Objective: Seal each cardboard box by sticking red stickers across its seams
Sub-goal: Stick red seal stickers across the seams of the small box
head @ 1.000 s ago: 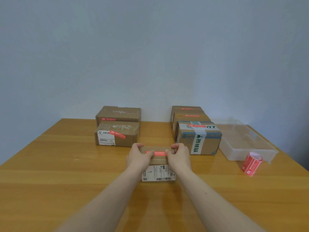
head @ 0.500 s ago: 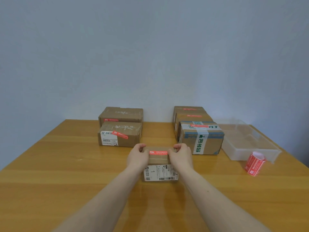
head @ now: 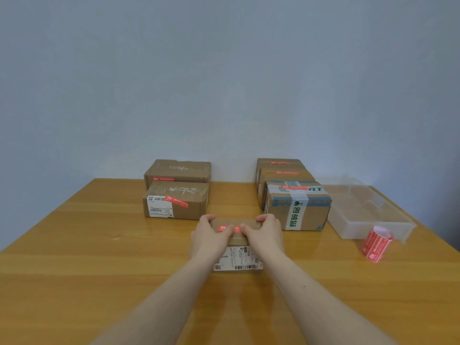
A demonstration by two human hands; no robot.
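small box (head: 236,241): sits on the surface (head: 74,270) near its middle, a little toward the near edge, with a white shipping label on the side facing the person.
red sticker (head: 230,228): lies along the top of the small box, near its far edge; only the stretch between the two thumbs shows.
left hand (head: 211,235): grips the left end of the small box, fingers (head: 207,217) curled over the far top corner, thumb pressing on the sticker.
right hand (head: 265,234): grips the right end the same way, fingers curled over the far edge and clamped on the cardboard, thumb on the sticker beside the other thumb.
handling: probably light and fairly stiff, though thin cardboard could dent under hard thumb pressure; the glossy surface may let it slide, so holding both ends looks sensible.
where to hold: the two short ends, leaving the top seam free for rubbing the sticker flat from the middle outward.
sticker roll (head: 377,244): stands near the right edge of the surface, just in front of a clear tray (head: 368,215).
other boxes: two (head: 175,199) stacked toward the far left, three (head: 297,205) toward the far right, each showing red stickers.
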